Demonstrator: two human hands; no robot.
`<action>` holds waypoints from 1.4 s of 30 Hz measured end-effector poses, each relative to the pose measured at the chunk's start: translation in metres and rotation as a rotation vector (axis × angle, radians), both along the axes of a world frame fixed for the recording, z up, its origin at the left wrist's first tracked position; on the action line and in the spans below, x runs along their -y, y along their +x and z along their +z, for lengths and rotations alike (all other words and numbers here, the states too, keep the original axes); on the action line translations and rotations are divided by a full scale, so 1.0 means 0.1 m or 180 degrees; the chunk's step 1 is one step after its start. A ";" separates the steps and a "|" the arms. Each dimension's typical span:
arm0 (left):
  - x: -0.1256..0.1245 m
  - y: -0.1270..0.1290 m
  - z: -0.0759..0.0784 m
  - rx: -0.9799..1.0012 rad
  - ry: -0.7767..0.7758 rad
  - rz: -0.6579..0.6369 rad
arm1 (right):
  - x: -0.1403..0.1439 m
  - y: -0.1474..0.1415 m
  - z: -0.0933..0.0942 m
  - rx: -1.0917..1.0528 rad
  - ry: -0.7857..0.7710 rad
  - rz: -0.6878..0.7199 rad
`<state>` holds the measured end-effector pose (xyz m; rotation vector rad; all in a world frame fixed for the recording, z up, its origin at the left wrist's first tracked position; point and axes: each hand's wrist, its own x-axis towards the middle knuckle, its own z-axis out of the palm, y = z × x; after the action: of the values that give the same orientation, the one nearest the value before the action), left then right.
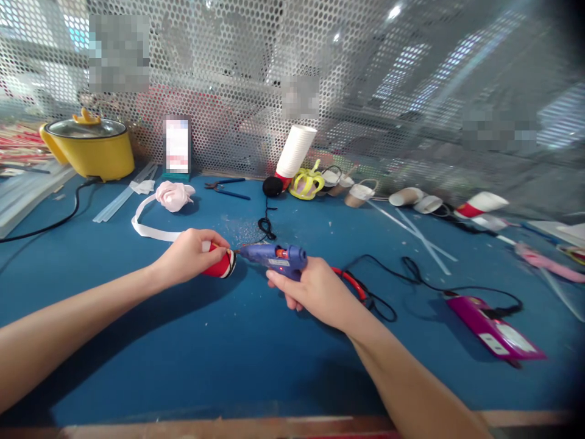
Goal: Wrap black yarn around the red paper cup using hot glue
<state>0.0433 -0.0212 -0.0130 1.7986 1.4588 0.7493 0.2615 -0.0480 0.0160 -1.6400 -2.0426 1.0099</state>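
My left hand (196,253) is closed round a small red-and-white paper cup (222,263) lying on its side, its dark-edged end facing right. In my right hand (315,283) is a blue hot glue gun (276,257), held by its handle. The glue gun's nozzle points left and meets or nearly meets the rim of the cup; I cannot tell whether they touch. Just beyond my left hand, a white ribbon (155,232) curls toward a pale pink fabric bundle (173,196). Black cord (265,227) lies tangled behind the glue gun.
A yellow electric pot (98,152) stands back left, near a phone (177,146). Blue-handled pliers (228,188), a stack of paper cups (296,149) and small baskets (359,194) line the back by the perforated metal panel. A purple power strip (493,329) with cables lies at right.
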 end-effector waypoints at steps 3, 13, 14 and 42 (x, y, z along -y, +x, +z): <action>0.00 0.00 0.01 -0.0004 0.0032 -0.0006 | 0.00 -0.01 0.00 -0.0006 0.0005 -0.0055; 0.00 0.01 0.00 0.0012 -0.0016 -0.0020 | 0.01 0.02 -0.03 -0.0003 0.0020 0.0015; 0.00 0.01 0.00 0.0022 -0.0028 -0.0014 | 0.02 0.03 -0.03 -0.0002 0.0035 0.0021; 0.00 0.02 0.00 0.0066 -0.0031 0.0071 | 0.08 0.00 0.09 0.0099 -0.0125 0.0072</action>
<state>0.0449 -0.0210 -0.0130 1.7649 1.4688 0.7686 0.2614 -0.0562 0.0253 -1.6655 -2.0786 1.0447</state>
